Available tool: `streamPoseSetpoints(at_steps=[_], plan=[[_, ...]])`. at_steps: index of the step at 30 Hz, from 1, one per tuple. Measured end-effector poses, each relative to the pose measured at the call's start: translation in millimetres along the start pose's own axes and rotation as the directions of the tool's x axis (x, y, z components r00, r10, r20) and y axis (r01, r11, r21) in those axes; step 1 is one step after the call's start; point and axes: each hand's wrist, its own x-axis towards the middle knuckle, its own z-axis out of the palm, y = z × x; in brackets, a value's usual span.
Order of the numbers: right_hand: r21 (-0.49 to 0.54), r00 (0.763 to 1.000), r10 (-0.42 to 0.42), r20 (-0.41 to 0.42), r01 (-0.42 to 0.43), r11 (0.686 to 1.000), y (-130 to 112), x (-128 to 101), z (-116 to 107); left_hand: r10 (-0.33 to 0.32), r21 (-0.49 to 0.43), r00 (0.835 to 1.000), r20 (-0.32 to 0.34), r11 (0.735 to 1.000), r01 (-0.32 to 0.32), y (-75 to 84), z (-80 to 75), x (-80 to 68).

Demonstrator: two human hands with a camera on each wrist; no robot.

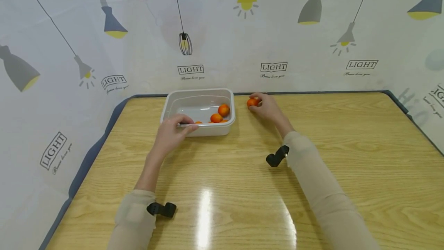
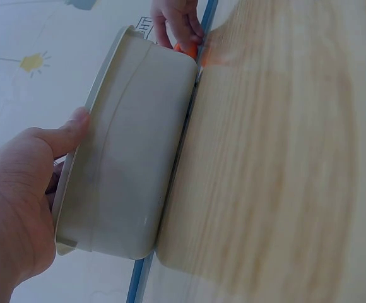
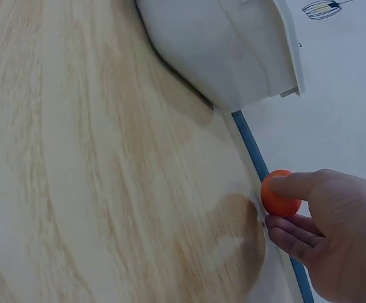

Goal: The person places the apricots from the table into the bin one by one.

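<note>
**Orange at the far table edge, tub gripped at its near rim**

Orange [image 1: 252, 102] pinched between thumb and fingers of the right hand [image 1: 265, 107], down on the table [image 1: 312, 188], just right of the tub [image 1: 227, 124]. Close to the table's far edge, beside the blue border strip [image 3: 249, 148] where the backdrop [image 1: 222, 30] rises; little room beyond, wide bare wood nearer than the tub and to its right. Small gap between orange and tub wall, not touching. In the right wrist view, thumb across the top of the fruit, fingers curled beneath it.

Left hand [image 1: 171, 132] clamped on the tub's near rim, left of the middle: thumb on the outer wall, fingers hooked over into the inside. Tub close to the far edge too, well apart from the table's left edge.

Inside the tub, more oranges [image 1: 220, 114] clustered toward its right and near side, some partly hidden by the near wall.
</note>
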Motion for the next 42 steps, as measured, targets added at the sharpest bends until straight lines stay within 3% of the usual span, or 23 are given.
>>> streamPoseSetpoints(at_steps=[16, 30, 42], plan=[[0.132, 0.997, 0.005, -0.079, 0.005, 0.991, -4.3, -5.5, 0.5, -0.003, 0.000, 1.000, 0.004, 1.000, 0.003, 1.0, -0.5, -0.1], [0.168, 0.990, -0.057, -0.130, 0.078, 0.983, -11.5, -16.7, -0.9, -0.003, -0.006, 1.000, 0.003, 1.000, 0.003, 0.9, -0.2, -1.1], [0.251, 0.972, -0.128, -0.195, 0.176, 0.952, -28.9, -23.9, -5.3, -0.008, -0.018, 1.000, -0.007, 1.000, 0.008, 0.8, 0.4, -1.2]])
